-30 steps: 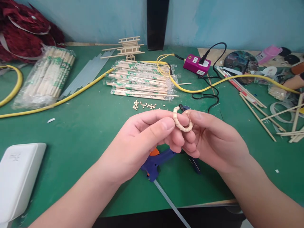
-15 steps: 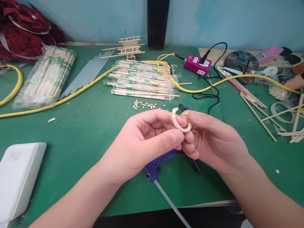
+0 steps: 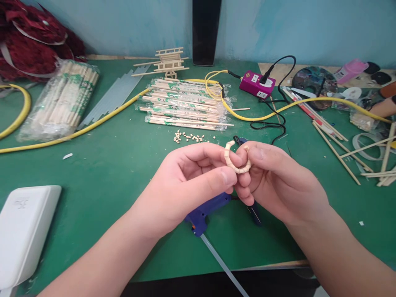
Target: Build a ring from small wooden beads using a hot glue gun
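Both of my hands meet over the green table [image 3: 123, 165] and pinch a small curved arc of glued wooden bits [image 3: 234, 161]. My left hand [image 3: 188, 181] grips it from the left with thumb and fingers. From the right, my right hand [image 3: 278, 181] holds its other end between thumb and forefinger. Under my hands lies a blue glue gun [image 3: 204, 212] with a clear glue stick [image 3: 221, 264] sticking out toward me. Tiny loose wooden pieces [image 3: 187, 136] lie on the table just beyond.
Packs of wrapped chopsticks lie at centre [image 3: 185, 103] and left [image 3: 60, 99]. A small wooden cart model [image 3: 168, 62], purple power strip [image 3: 256, 84], yellow cable [image 3: 93, 123], loose sticks [image 3: 337, 144] and a white box [image 3: 21, 231] surround the hands. Another person's arm [image 3: 382, 106] shows far right.
My left thumb has slid down off the arc to below it, and the arc has turned slightly between the fingers. The hands stayed in place.
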Action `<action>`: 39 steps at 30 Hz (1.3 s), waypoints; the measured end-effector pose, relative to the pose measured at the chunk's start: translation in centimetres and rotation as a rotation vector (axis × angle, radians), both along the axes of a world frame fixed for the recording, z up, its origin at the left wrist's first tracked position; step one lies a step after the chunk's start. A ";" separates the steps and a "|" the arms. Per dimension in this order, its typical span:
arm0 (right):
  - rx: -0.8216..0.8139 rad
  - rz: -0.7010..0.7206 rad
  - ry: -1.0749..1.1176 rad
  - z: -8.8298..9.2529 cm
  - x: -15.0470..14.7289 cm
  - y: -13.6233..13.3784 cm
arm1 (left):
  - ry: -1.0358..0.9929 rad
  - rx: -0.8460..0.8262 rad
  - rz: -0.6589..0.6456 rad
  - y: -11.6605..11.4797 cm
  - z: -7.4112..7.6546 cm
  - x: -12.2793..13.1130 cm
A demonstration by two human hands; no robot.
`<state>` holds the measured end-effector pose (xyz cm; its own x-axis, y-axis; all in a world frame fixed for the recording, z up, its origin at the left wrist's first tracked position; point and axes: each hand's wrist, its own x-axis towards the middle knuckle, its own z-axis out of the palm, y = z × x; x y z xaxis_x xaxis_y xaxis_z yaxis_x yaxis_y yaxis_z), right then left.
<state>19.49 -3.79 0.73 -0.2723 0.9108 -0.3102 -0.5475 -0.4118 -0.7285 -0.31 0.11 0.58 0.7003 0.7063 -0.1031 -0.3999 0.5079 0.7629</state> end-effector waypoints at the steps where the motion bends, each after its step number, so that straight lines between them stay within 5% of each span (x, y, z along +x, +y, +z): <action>1: 0.009 -0.011 -0.016 -0.1 0.0 0.0 | 0.012 0.003 0.012 0.1 0.0 0.0; 11: 0.279 -0.207 -0.453 -0.2 -0.7 -1.1 | 0.250 0.080 0.096 -0.1 -0.1 -0.3; 15: 0.491 -0.222 -0.691 -0.5 -0.6 -1.5 | 0.288 0.101 0.276 0.3 0.6 -0.6; 17: 0.656 -0.092 -0.927 -0.7 -0.6 -1.3 | 0.289 0.147 0.444 0.7 1.0 -0.8; 21: 0.908 0.471 -1.291 -1.0 -1.0 -1.1 | 0.271 0.288 0.674 1.3 1.4 -1.3; 23: 0.923 0.677 -1.385 -1.2 -1.6 -1.4 | 0.257 0.345 0.656 1.3 1.3 -1.4; 27: 0.959 0.790 -1.531 -1.8 -2.8 -2.0 | 0.242 0.345 0.532 0.7 1.0 -1.4; 30: 1.011 0.803 -1.541 -2.1 -2.9 -2.1 | 0.194 0.360 0.545 0.8 1.1 -1.5; 33: 1.003 0.729 -1.458 -1.8 -2.1 -1.7 | 0.128 0.392 0.704 1.9 1.8 -2.2; 36: 0.961 0.537 -1.307 -1.1 -0.8 -1.3 | 0.100 0.410 0.947 3.2 2.8 -3.5; 39: 0.911 0.295 -1.163 -0.8 0.5 -1.0 | 0.201 0.394 1.040 4.1 3.3 -4.6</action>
<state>19.98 -4.75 -0.04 -0.4824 0.8631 0.1498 0.5185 0.4191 -0.7453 -4.91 4.20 3.92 -0.2505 0.9449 0.2110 -0.3399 -0.2899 0.8946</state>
